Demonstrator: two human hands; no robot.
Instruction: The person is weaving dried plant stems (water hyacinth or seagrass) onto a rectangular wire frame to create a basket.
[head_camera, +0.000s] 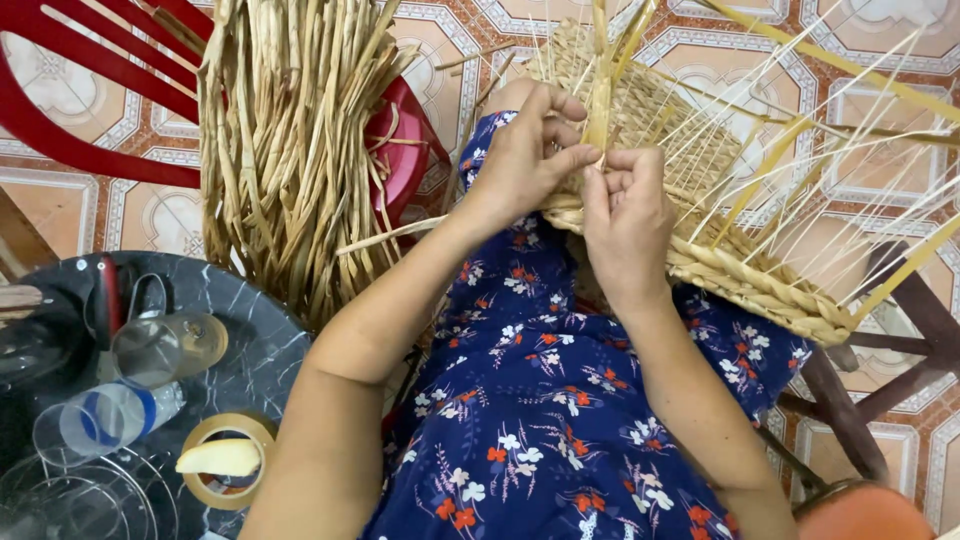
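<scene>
A half-woven straw basket (760, 285) rests on my lap, its thin upright spokes fanning out to the right. My left hand (525, 150) pinches a flat yellow straw strand (598, 100) at the basket's near corner. My right hand (628, 215) presses fingers against the same strand and the woven rim just beside the left hand. Both hands touch each other at the fingertips. My lap is covered by a dark blue flowered dress (560, 420).
A thick bundle of dried straw (285, 140) lies over a red plastic chair (90, 90) on the left. A dark round table (265, 345) at lower left holds a glass, a plastic bottle and a roll of tape (225, 460). Patterned tile floor surrounds everything; dark wooden chair legs (850, 400) stand at right.
</scene>
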